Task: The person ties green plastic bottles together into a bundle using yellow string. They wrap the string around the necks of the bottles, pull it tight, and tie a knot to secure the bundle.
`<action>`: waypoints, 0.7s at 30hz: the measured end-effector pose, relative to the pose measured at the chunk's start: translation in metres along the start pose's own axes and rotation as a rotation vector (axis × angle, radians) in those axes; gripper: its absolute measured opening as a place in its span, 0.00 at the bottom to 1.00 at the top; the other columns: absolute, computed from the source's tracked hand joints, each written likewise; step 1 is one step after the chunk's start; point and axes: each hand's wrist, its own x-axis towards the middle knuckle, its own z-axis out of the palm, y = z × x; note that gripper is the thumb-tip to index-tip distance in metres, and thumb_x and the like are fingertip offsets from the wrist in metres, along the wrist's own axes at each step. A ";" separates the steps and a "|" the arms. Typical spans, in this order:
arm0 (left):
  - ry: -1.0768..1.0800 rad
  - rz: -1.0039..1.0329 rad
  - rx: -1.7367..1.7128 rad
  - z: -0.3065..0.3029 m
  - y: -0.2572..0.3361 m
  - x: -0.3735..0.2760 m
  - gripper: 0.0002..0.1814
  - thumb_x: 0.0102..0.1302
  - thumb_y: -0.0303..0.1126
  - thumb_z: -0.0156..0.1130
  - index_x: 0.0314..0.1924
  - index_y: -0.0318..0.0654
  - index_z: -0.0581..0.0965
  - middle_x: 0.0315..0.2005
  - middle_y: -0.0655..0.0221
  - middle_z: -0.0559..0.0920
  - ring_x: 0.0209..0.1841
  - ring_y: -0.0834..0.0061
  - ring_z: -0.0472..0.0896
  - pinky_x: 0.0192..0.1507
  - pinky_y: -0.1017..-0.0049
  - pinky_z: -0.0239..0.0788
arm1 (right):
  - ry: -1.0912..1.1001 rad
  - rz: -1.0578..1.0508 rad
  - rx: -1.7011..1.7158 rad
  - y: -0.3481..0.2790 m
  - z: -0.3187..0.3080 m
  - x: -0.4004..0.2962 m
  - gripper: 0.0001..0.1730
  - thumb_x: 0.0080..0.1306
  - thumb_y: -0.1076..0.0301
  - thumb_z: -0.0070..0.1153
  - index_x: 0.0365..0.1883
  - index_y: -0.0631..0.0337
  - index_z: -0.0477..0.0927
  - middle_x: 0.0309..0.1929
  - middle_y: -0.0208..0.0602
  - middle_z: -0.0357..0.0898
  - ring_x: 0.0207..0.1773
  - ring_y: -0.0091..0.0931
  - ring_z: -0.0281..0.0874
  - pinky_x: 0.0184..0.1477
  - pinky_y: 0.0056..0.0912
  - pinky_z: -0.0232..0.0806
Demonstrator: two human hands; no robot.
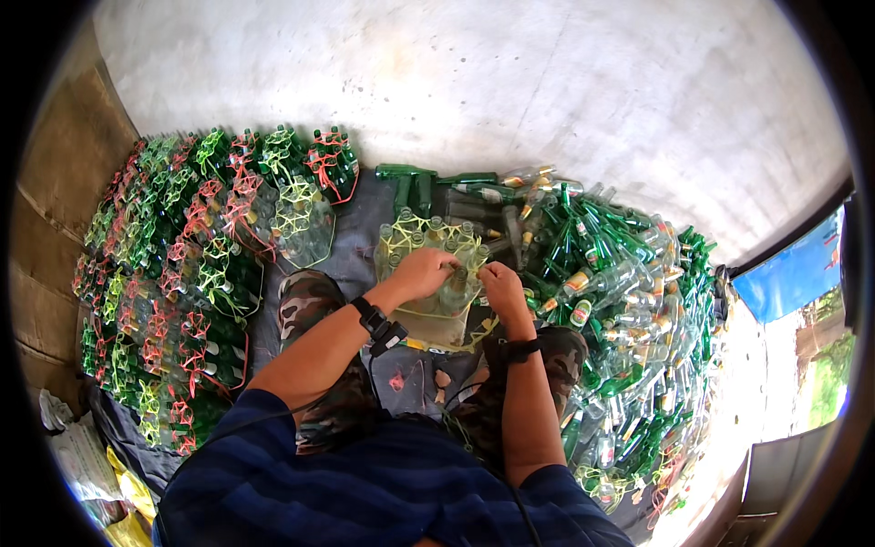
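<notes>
A cluster of upright clear glass bottles (437, 241) stands before me, with yellow-green plastic twine (444, 315) woven round the necks and looped about the sides. My left hand (428, 272) is over the front of the cluster, fingers closed on the twine beside a bottle neck. At the cluster's right edge, my right hand (504, 287) pinches a strand of the same twine between thumb and fingers. A loose length of it hangs below, near my right knee. Beneath the bottles is a light-coloured block or box (431, 328), partly hidden.
Bundles of green and clear bottles tied with red and green twine (157, 232) fill the left side. Loose glass bottles (629, 308) lie heaped on the right. A pale wall (444, 82) rises behind. Dark sheeting (362, 219) covers the floor; yellow and white sacks (96, 458) lie lower left.
</notes>
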 end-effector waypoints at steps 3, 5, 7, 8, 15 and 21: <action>-0.043 -0.080 -0.005 -0.005 0.010 -0.001 0.13 0.66 0.35 0.65 0.49 0.44 0.88 0.40 0.54 0.89 0.46 0.48 0.86 0.47 0.54 0.77 | 0.064 -0.058 -0.061 -0.006 0.000 -0.003 0.12 0.70 0.65 0.60 0.37 0.67 0.84 0.26 0.29 0.82 0.31 0.21 0.76 0.36 0.29 0.68; -0.032 -0.061 0.012 -0.005 0.008 -0.001 0.13 0.66 0.35 0.65 0.48 0.44 0.88 0.40 0.54 0.89 0.46 0.47 0.85 0.47 0.54 0.77 | 0.052 -0.018 -0.025 -0.007 -0.001 -0.002 0.11 0.69 0.66 0.61 0.37 0.67 0.85 0.27 0.28 0.82 0.31 0.21 0.75 0.36 0.29 0.68; -0.022 -0.040 0.015 -0.005 0.006 -0.002 0.13 0.66 0.35 0.65 0.48 0.44 0.88 0.40 0.54 0.89 0.46 0.48 0.85 0.47 0.54 0.77 | 0.040 0.017 0.019 -0.008 -0.003 -0.002 0.10 0.67 0.67 0.62 0.37 0.67 0.85 0.28 0.28 0.82 0.32 0.21 0.75 0.37 0.29 0.69; -0.017 -0.030 0.016 -0.004 0.004 -0.002 0.13 0.66 0.35 0.65 0.48 0.44 0.88 0.40 0.54 0.89 0.46 0.48 0.85 0.47 0.54 0.77 | 0.033 0.035 0.040 -0.009 -0.004 -0.002 0.09 0.67 0.68 0.63 0.37 0.67 0.85 0.28 0.28 0.82 0.33 0.21 0.75 0.38 0.29 0.69; -0.011 0.029 0.020 0.000 -0.001 0.001 0.13 0.67 0.35 0.64 0.48 0.41 0.88 0.39 0.55 0.88 0.44 0.50 0.86 0.46 0.56 0.77 | 0.080 0.021 0.038 0.005 -0.003 0.005 0.24 0.60 0.67 0.65 0.55 0.65 0.82 0.36 0.40 0.85 0.37 0.31 0.83 0.43 0.37 0.73; 0.061 0.119 0.105 0.003 -0.005 -0.004 0.12 0.67 0.34 0.63 0.47 0.40 0.87 0.36 0.55 0.87 0.42 0.49 0.85 0.43 0.56 0.76 | 0.087 -0.044 -0.137 -0.008 0.008 0.006 0.34 0.61 0.69 0.64 0.68 0.63 0.76 0.34 0.34 0.83 0.36 0.26 0.80 0.41 0.35 0.72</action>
